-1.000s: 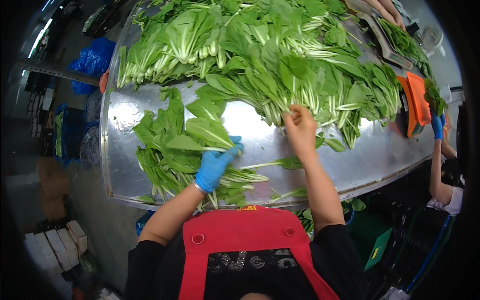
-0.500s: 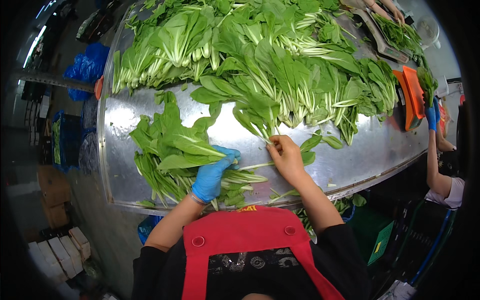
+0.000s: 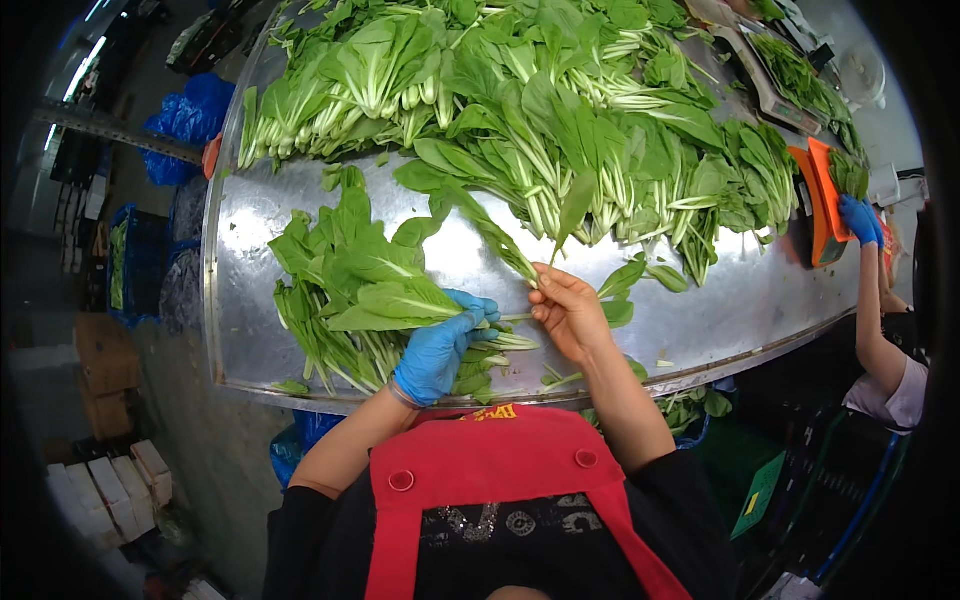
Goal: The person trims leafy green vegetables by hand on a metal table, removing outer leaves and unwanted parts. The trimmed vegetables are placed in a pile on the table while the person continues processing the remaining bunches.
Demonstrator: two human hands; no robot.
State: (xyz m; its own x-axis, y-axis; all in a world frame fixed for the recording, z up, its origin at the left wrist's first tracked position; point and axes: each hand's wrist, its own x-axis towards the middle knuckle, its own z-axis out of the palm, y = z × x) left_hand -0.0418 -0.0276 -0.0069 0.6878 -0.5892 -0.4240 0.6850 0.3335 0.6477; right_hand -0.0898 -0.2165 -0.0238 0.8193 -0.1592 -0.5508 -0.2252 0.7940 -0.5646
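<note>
My left hand [image 3: 440,350], in a blue glove, is closed round the stems of a bunch of leafy greens [image 3: 395,300]. The bunch's broad leaves point left, over more greens lying on the metal table. Beside it, my bare right hand [image 3: 568,312] pinches the stem end of a slim leafy green stalk [image 3: 497,237] between thumb and fingertips. Another upright leaf [image 3: 574,208] rises just above those fingers; whether it belongs to the same stalk I cannot tell. A pale stem lies between the two hands.
A big heap of leafy greens [image 3: 560,130] covers the far side of the metal table [image 3: 700,325]. Loose leaves [image 3: 667,278] lie right of my right hand. At the right, a co-worker's blue-gloved hand [image 3: 858,218] is near an orange tray [image 3: 825,205]. A green crate [image 3: 752,490] stands below the table edge.
The greens in my right hand have turned and look thinner, with two leaves now spread apart. My left hand has stayed closed on its bunch. The co-worker's hand has moved slightly.
</note>
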